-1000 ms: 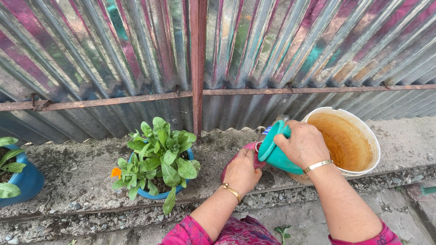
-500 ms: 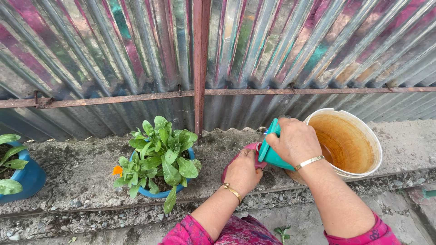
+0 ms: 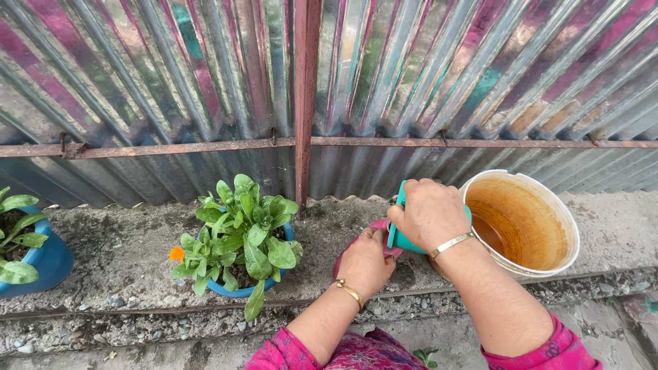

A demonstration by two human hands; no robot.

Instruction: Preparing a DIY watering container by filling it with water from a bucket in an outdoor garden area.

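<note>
At centre right, the right hand (image 3: 428, 212) grips a teal plastic mug (image 3: 397, 236) beside the white bucket of brownish water (image 3: 524, 223), while the left hand (image 3: 365, 264) closes on a pink pot (image 3: 377, 225), steadying it.

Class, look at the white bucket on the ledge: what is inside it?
Inside the white bucket lies shallow brownish water against stained walls. The right hand, holding a teal jug, covers the bucket's near-left edge; nothing else shows inside.

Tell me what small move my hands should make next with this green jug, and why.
Probably tip the teal jug a little further over the pink pot. The right hand grips the jug from above, the left hand steadies the pot below it, and the bucket beside holds brownish water.
</note>
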